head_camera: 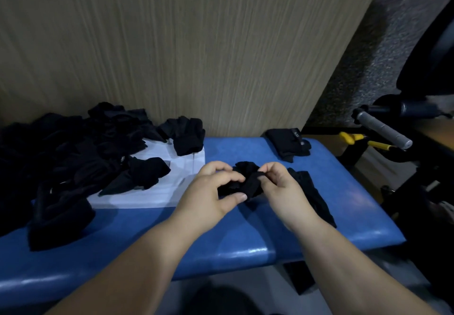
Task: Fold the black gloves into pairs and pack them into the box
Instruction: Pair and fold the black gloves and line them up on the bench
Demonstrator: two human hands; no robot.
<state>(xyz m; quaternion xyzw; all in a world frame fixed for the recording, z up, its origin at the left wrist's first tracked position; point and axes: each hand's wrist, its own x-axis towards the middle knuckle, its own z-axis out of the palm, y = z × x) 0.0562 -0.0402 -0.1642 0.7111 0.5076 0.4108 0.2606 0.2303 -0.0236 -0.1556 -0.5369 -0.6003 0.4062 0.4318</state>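
Pinching bunched black glove [248, 182] between left hand [216, 191] and right hand [282, 189], fingers curled, above blue bench [245, 241].

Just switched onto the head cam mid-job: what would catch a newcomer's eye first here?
Dead centre, the left hand and right hand pinch a bunched black glove over the blue bench. A big heap of loose black gloves sprawls across the bench's left side, partly on a white sheet. A folded black bundle sits alone at the far right corner.
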